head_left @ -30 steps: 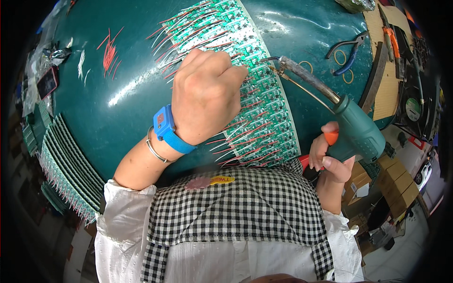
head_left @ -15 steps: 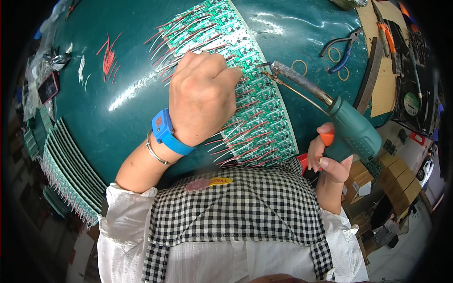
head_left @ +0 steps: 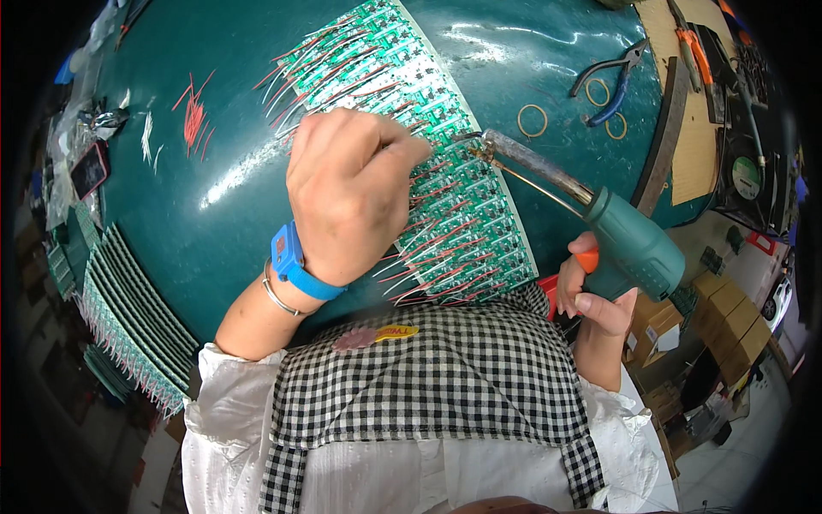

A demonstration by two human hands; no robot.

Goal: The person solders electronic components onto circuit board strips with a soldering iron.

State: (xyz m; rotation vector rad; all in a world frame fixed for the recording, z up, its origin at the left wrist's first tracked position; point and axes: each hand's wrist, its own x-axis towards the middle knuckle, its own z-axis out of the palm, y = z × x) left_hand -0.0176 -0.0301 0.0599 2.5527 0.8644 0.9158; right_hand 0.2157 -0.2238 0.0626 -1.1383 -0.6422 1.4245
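Note:
A panel of green circuit boards (head_left: 492, 227) lies on the table before me, with rows of red and white wires sticking out toward its left side. My left hand (head_left: 347, 188) is over the middle of the panel, its thumb and fingers pinched together. Whatever they hold is hidden behind the fingers. My right hand (head_left: 595, 295) grips the handle of a green soldering gun (head_left: 638, 244), with a finger at its orange trigger (head_left: 587, 259). The gun's metal barrel (head_left: 539, 163) points left, and its tip is at the panel, just right of my left fingertips.
Loose red wires (head_left: 195, 120) and white wires (head_left: 146, 137) lie at left. A stack of wired boards (head_left: 141, 308) stands nearer me. Blue-handled pliers (head_left: 612, 98) and rubber bands (head_left: 532, 121) lie at right, beside a dark bar (head_left: 664, 141) and cardboard (head_left: 692, 171).
My left hand has drawn slightly left and toward me, still pinched. The soldering gun's tip has also come a little nearer along the panel. The whole view has shifted slightly.

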